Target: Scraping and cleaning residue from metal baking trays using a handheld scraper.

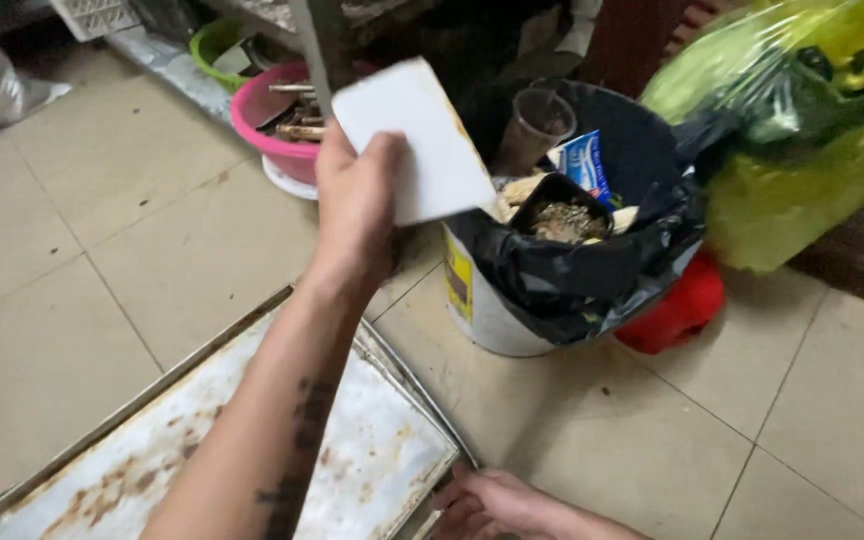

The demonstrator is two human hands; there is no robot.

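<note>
One hand point(357, 205) gripping flat white scraper point(417, 140), rusty metal tray point(382, 455)

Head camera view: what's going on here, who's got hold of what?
A person crouches over a tiled floor. Their left hand holds a flat white scraper, its edge tipped over a bucket lined with a black bag and full of scraps. Their right hand grips the corner of a worn, stained metal tray lying on the floor. A pink basin stands behind.
</note>
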